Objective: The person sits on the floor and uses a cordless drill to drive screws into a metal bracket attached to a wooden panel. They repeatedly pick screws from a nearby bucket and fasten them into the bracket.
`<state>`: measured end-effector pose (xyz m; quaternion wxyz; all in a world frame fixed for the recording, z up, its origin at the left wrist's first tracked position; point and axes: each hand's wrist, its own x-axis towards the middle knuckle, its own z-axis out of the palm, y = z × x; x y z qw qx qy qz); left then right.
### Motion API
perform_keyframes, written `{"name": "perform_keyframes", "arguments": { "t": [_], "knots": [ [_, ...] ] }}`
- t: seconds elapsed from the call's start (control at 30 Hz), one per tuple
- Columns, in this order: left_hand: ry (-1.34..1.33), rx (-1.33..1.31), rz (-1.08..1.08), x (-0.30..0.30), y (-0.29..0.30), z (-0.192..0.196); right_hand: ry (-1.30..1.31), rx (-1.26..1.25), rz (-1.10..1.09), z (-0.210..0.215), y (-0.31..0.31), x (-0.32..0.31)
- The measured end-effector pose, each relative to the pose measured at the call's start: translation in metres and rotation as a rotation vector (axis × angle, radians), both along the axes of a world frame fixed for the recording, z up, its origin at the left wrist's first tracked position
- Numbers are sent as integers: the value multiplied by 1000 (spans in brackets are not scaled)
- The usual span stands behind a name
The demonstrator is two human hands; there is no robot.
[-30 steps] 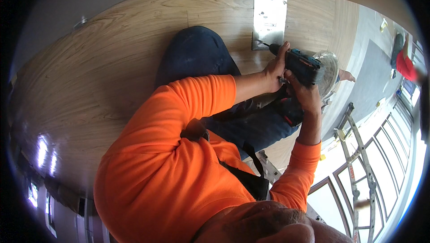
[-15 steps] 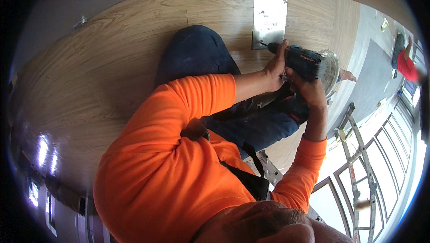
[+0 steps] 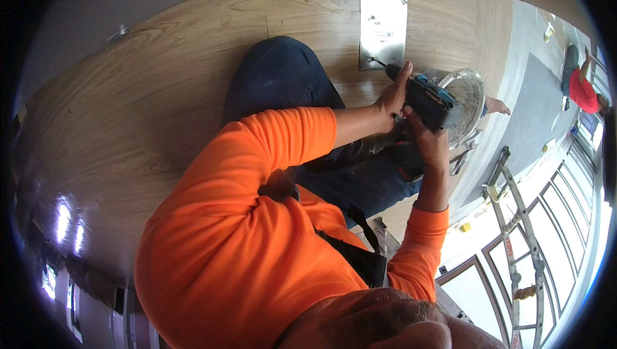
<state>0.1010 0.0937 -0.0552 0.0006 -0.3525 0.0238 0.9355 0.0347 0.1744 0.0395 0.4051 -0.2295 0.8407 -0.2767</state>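
Observation:
Both my hands are on a dark cordless drill (image 3: 432,101). Its nose points up and left to a corner of a shiny metal plate (image 3: 384,24), where the bit tip meets or nearly meets a small dark spot. The plate lies against a wood-grain panel (image 3: 308,15). My left hand (image 3: 393,99) wraps around the front of the drill, thumb along its side. My right hand (image 3: 427,133) is closed at the drill's handle, mostly hidden behind the body. Several small marks or bits show on the plate, with one dark hole near its top.
A pale, stained bucket (image 3: 477,85) stands just right of the drill. My bent knee (image 3: 279,66) is close to the panel on the left. A ladder (image 3: 517,233) is at the lower right. Another person in red (image 3: 582,95) is at the far right.
My right hand and forearm have shifted left, and the drill's rear has swung left and down. More of the bucket shows. The bit stays at the plate's lower corner.

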Motion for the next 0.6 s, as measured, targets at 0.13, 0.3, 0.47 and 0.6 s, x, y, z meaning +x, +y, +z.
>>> {"name": "perform_keyframes", "arguments": {
  "t": [0.13, 0.3, 0.47, 0.6],
  "knots": [
    [9, 74, 7, 1, 13, -6, 58, -82, -51, -6, 16, 16],
    [128, 141, 61, 6, 35, -29, 67, -129, -108, -18, 45, 25],
    [-124, 80, 108, 8, 34, -53, -61, -115, -342, -7, 57, 42],
    [-242, 108, 247, -4, 31, -62, -123, -138, -431, -1, 64, 47]
  ]
}}
